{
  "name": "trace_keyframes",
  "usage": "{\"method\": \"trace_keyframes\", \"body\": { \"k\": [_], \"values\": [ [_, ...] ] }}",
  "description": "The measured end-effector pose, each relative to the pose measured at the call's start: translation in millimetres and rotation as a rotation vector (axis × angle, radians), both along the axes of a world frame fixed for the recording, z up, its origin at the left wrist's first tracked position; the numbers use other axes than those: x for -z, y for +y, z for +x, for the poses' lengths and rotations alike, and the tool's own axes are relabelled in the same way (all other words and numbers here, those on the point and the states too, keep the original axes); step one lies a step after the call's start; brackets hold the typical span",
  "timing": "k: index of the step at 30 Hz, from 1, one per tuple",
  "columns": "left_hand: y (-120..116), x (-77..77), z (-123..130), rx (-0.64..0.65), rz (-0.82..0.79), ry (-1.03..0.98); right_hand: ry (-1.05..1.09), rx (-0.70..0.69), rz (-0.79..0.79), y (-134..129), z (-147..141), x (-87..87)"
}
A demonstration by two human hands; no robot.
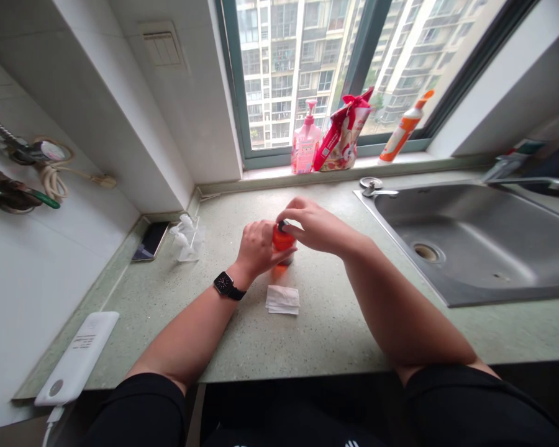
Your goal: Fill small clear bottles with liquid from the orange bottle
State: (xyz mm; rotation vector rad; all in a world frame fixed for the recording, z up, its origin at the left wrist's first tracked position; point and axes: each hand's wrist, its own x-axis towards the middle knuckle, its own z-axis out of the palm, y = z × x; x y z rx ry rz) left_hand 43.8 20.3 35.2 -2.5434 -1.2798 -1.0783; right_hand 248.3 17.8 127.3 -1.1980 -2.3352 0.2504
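Countertop (pixel 242 347) beneath both hands; sink (pixel 503 242) well off to the right hand's side. Right hand (pixel 320 228): thumb and fingers bent over the bottle's top, pinching there; firmness of grip cannot be told. Left hand (pixel 257 248): wrapped around the body, grasping. Orange bottle (pixel 284 238): between the hands, both in contact, neither nearer; long axis about upright. Folded tissue (pixel 282 299): just nearer the wearer than the hands. Black cap (pixel 284 226): uppermost, under right fingertips, above left palm.
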Motion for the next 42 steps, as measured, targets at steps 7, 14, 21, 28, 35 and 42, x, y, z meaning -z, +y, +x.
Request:
{"method": "trace_keyframes", "body": {
  "k": [7,14,21,28,35,42],
  "values": [
    [-2.6,-3.7,-0.1,0.02,-0.013,-0.008,-0.068,0.178,-0.003,0.9,-1.8,-0.5],
    [0.1,-0.3,-1.0,0.013,0.007,0.004,-0.109,-0.018,0.02,0.7,-0.6,-4.6],
    [5.7,5.7,-2.0,-0.002,0.018,0.0,-0.048,-0.084,0.066,3.5,-9.9,-0.6],
    [5.3,4.3,-2.7,0.032,-0.012,-0.038,0.13,-0.137,0.111,-6.1,11.9,-24.2],
    [7.4,8.0,-5.6,0.049,-0.001,-0.063,0.32,0.079,0.123,-4.0,80.6,-14.8],
    [10.2,12.3,-5.3,0.046,-0.026,-0.097,0.371,0.346,-0.209,17.9,102.9,88.0]
  ]
}}
